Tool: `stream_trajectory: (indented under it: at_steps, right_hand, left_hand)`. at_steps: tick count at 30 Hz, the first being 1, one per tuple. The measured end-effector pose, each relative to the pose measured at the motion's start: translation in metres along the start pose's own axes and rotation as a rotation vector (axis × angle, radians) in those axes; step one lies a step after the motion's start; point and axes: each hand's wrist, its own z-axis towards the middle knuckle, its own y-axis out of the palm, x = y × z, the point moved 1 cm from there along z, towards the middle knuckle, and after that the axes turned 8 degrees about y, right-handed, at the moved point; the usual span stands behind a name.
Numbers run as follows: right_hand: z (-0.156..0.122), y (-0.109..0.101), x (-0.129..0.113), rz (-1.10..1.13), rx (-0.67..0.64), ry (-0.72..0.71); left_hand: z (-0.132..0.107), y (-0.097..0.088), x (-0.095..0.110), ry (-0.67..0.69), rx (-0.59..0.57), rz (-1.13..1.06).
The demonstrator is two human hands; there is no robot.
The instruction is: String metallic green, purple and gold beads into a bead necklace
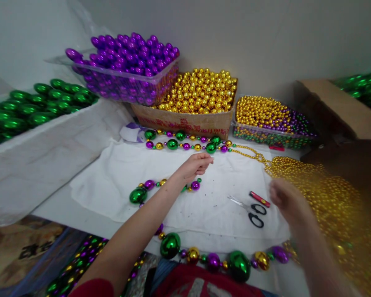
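My left hand [199, 164] is closed in a pinch above the white cloth [216, 218], just below a strand of green, purple and gold beads [172, 144]. Whatever it pinches is too small to make out. My right hand [286, 198], blurred, is curled closed beside the gold bead strings [327, 181]; its contents are hidden. A second bead strand [170, 245] curves across the cloth, passing under my left forearm and along the table's front edge. Between the hands lie black-handled scissors [250, 211] and a red lighter [259, 199].
Along the back stand a clear tub of purple beads [126, 76], a cardboard box of gold beads [185, 121] and a tub of small mixed beads [275, 138]. A white box with green beads [49, 152] borders the left. Another cardboard box [343, 111] stands right.
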Motion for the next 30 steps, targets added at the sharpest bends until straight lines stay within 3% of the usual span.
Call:
stream_trajectory:
  at_steps: [3,6,10,15,19,21,26,30]
  right_hand:
    - [0.006,0.062,0.028,0.059,-0.189,0.131]
    - [0.010,0.120,0.051,0.120,-0.273,0.182]
    - [0.015,0.160,0.074,0.164,-0.229,0.181]
    - [0.021,0.155,0.085,0.166,-0.105,0.111]
    - [0.024,0.138,0.079,0.168,-0.093,0.090]
    - [0.024,0.130,0.075,0.178,-0.098,0.100]
    - [0.022,0.115,0.077,0.240,-0.103,0.168]
    - [0.022,0.104,0.080,0.305,-0.093,0.208]
  left_hand:
    - [0.006,0.020,0.009,-0.012,-0.015,-0.152]
    - [0.009,0.033,0.009,0.017,0.016,-0.193]
    - [0.008,0.036,0.003,0.076,0.104,-0.256]
    - [-0.005,0.020,-0.013,0.201,0.155,-0.217]
    - [-0.023,0.010,-0.039,0.200,-0.096,0.313]
    - [-0.028,0.009,-0.050,0.197,-0.154,0.535]
    - [-0.026,0.011,-0.059,0.213,-0.221,0.768]
    - [-0.024,0.015,-0.056,0.237,-0.268,0.809]
